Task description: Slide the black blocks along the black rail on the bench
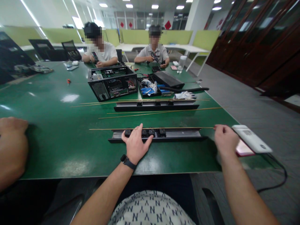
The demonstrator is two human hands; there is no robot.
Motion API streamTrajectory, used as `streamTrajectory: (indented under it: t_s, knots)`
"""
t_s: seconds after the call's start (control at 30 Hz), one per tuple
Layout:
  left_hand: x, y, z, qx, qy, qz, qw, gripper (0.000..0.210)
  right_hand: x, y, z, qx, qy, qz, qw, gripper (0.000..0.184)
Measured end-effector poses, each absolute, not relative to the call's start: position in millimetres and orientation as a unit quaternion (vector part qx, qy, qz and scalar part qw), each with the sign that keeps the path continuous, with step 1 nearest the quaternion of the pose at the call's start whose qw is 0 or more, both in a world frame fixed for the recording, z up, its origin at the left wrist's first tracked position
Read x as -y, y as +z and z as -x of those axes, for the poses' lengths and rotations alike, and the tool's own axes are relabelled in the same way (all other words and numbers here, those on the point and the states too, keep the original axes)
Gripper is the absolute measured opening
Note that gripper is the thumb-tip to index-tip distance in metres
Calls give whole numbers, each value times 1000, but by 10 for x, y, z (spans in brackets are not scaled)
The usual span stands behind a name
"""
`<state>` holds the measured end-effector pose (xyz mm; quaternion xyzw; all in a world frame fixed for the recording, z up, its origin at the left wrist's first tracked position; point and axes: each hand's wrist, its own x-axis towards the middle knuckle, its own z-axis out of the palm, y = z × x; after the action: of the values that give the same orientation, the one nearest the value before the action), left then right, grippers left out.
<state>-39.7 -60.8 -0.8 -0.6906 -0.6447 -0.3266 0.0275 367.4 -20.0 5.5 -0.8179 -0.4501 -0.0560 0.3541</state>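
Near the front edge of the green surface (70,147), one black-edged rail (182,134) is lying lengthwise, with at least four black blocks (162,132) sitting in its channel. The left hand (136,143) is spreading a wide grip over rail and blocks, apparently steadying them. Toward the right edge, the right hand (226,139) is pinching one end of a thin rod (175,128), seemingly so that it is running straight along the rail's far side. Farther from the front edge, a second rail (157,108) is lying parallel; two loose rods (164,112) are resting between the rails.
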Motion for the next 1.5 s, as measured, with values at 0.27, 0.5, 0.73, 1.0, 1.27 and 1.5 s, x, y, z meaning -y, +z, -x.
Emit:
streamTrajectory:
  t_s: [0.27,0.5,0.73,1.0,1.27,1.5]
  knots:
    - [619,10,364,643,-328,692,26,67,355,21,-2909,497,-37,774,390,42]
    - [616,11,370,646,-324,690,18,67,436,6,-2564,540,-73,748,379,40]
    - [619,7,369,643,-330,691,23,67,486,32,-2366,592,-63,711,374,37]
    - [621,17,366,639,-333,692,27,66,489,27,-2403,625,-52,681,378,37]
    - [614,-5,370,641,-332,692,28,67,545,-3,-2807,568,-89,701,423,37]
    - [612,8,369,644,-324,692,28,66,684,-36,-3486,391,-180,804,410,35]
